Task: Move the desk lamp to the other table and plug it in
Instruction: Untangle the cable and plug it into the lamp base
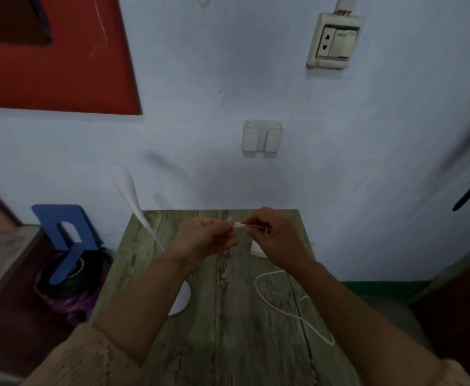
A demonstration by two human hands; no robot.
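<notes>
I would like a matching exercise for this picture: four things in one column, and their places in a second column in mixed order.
Things:
1. wall socket
2. white cable
3. blue bookend
4. lamp base

Places:
A. left of the table
B. partly under the left forearm
C. high on the wall, right
D. looped on the table, right side

Pairs: 1-C, 2-D, 3-A, 4-B

One grey-green wood-grain table. One white desk lamp with round base. One thin white cable. Two bare hands: left hand, right hand. Two cream wall fittings: one socket-and-switch box, one double holder. One blue metal bookend.
</notes>
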